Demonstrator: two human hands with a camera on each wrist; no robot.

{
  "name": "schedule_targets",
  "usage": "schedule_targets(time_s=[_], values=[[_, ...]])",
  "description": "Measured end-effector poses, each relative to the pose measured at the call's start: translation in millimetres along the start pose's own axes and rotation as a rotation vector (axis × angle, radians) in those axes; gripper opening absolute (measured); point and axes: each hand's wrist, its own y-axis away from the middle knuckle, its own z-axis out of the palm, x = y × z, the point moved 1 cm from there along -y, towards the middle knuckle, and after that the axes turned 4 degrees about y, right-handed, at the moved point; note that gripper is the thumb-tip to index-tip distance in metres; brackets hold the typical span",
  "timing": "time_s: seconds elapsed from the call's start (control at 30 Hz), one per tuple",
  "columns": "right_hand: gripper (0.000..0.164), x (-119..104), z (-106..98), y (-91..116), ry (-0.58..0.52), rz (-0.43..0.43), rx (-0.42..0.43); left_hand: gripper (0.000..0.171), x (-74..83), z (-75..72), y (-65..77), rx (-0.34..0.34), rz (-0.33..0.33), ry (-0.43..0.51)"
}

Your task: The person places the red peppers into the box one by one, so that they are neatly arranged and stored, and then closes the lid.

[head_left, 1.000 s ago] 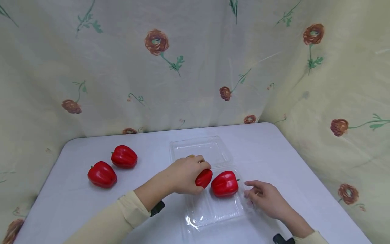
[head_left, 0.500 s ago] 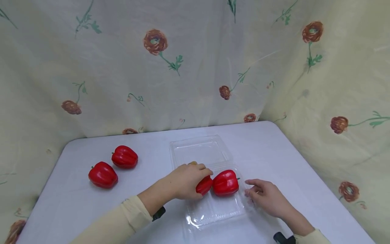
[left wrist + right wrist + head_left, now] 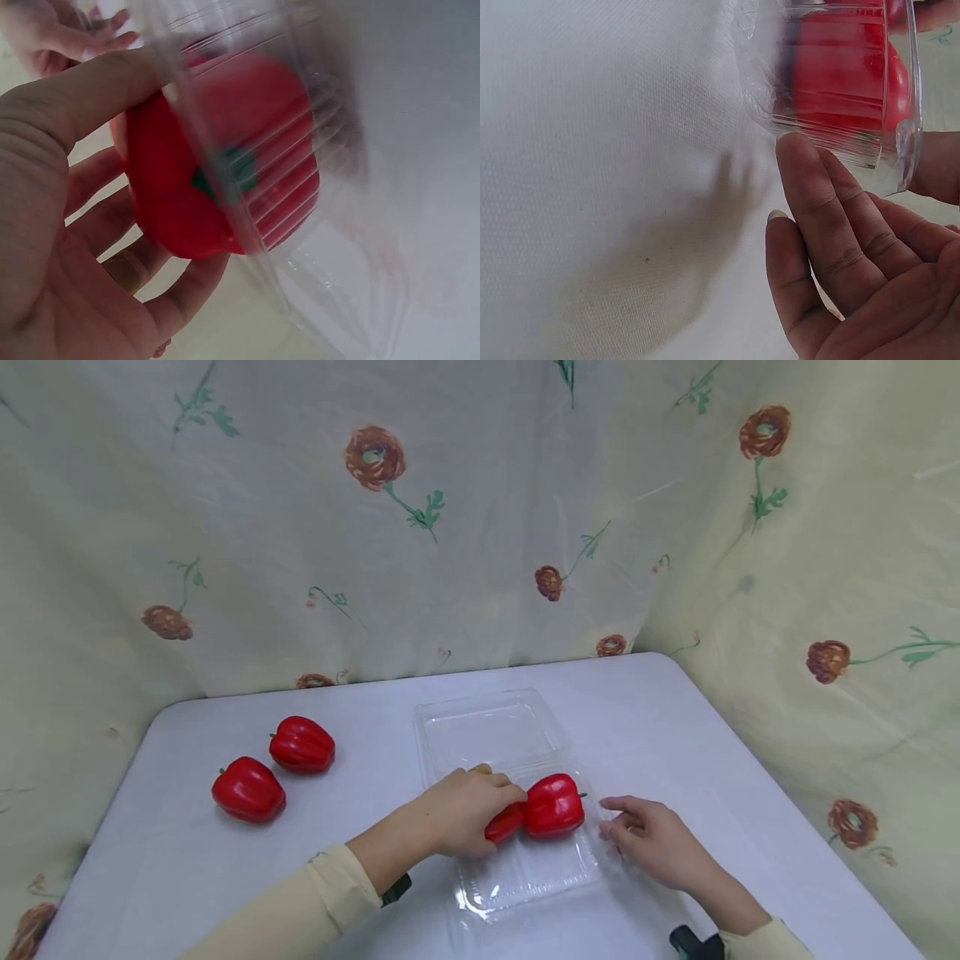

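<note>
Over a clear plastic clamshell container (image 3: 517, 885), my left hand (image 3: 465, 814) grips a red bell pepper (image 3: 504, 823) from above. The left wrist view shows that pepper (image 3: 165, 180) with its green stem behind the clear container wall, thumb and fingers around it. A second red bell pepper (image 3: 553, 806) lies on its side in the container, right against the held one, stem to the right. My right hand (image 3: 660, 843) is beside the container's right wall with fingers relaxed, holding nothing. In the right wrist view its fingertips are close to the wall; contact cannot be told.
Two more red bell peppers, a nearer one (image 3: 249, 790) and a farther one (image 3: 302, 745), lie on the left of the white table (image 3: 150, 877). The container's lid (image 3: 491, 735) is folded back flat behind its base. A flowered curtain (image 3: 465, 527) surrounds the table's back and sides.
My left hand has shifted slightly right with the pepper, closing the small gap to the second pepper. The right hand stays by the container wall, and the head view tilts slightly.
</note>
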Motion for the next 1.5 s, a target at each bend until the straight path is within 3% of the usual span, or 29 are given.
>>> schedule_targets(time_s=[0.43, 0.77, 0.93, 1.27, 1.5], values=[[0.043, -0.1, -0.3, -0.4, 0.014, -0.013, 0.000, 0.067, -4.0, 5.9, -0.4, -0.006, -0.018, 0.008], [0.045, -2.0, -3.3, 0.9, 0.010, -0.034, -0.006, 0.066, -8.9, -2.9, 4.6, 0.027, -0.021, 0.009], [0.045, -1.8, -2.0, 1.4, 0.012, -0.022, -0.011, 0.062, -18.8, -15.4, 12.6, 0.074, -0.031, 0.052], [0.043, -2.4, -0.6, -0.8, 0.023, -0.004, -0.004, 0.066, -61.9, -53.1, 41.3, 0.186, -0.226, 0.022], [0.043, -2.8, 0.1, -1.0, 0.017, -0.004, -0.004, 0.076, -95.7, -63.0, 65.1, 0.166, -0.364, -0.005]])
